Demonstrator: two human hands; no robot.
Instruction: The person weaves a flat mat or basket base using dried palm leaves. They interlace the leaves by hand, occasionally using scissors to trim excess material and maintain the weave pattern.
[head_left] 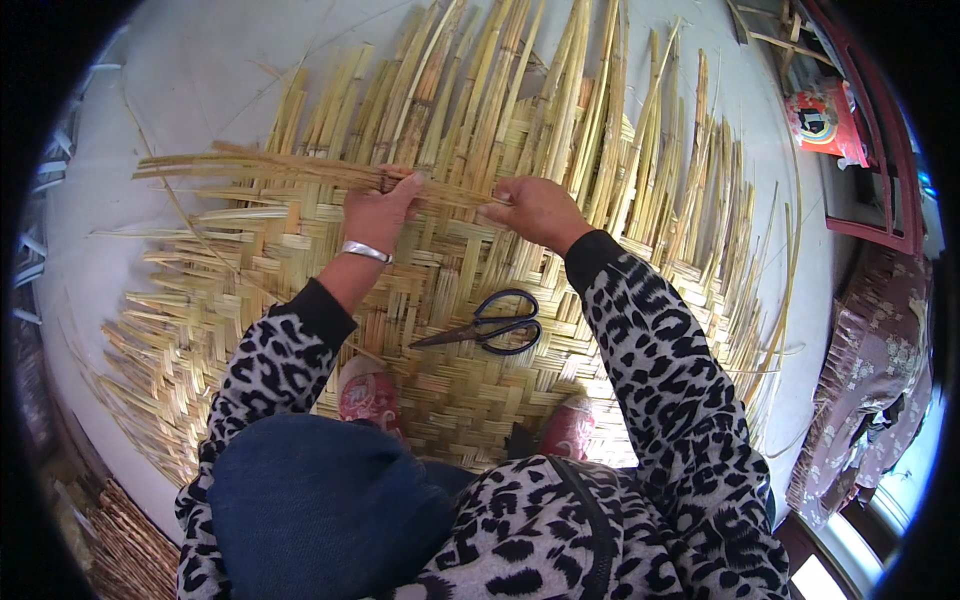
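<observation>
A large mat woven from flat split-reed strips (pixel 440 395) lies on the floor beneath me, long loose ends fanning out from its far and side edges. Across its far part runs a thin bundle of reed strips (pixel 250 168), its ends jutting out to the left. My left hand (pixel 382 215), with a silver bracelet at the wrist, is closed around this bundle. My right hand (pixel 543 212) pinches the strips' right end, a short span from the left. Scissors with dark blue handles (pixel 510 322) rest on the mat between my arms, blades pointing left.
My feet in red patterned shoes (pixel 370 395) stand on the mat. Pale floor (pixel 180 90) surrounds it. At right are a dark red wooden frame (pixel 880 235), a red package (pixel 828 122) and a floral cloth (pixel 870 350). A bundle of brown stalks (pixel 125 540) lies at the lower left.
</observation>
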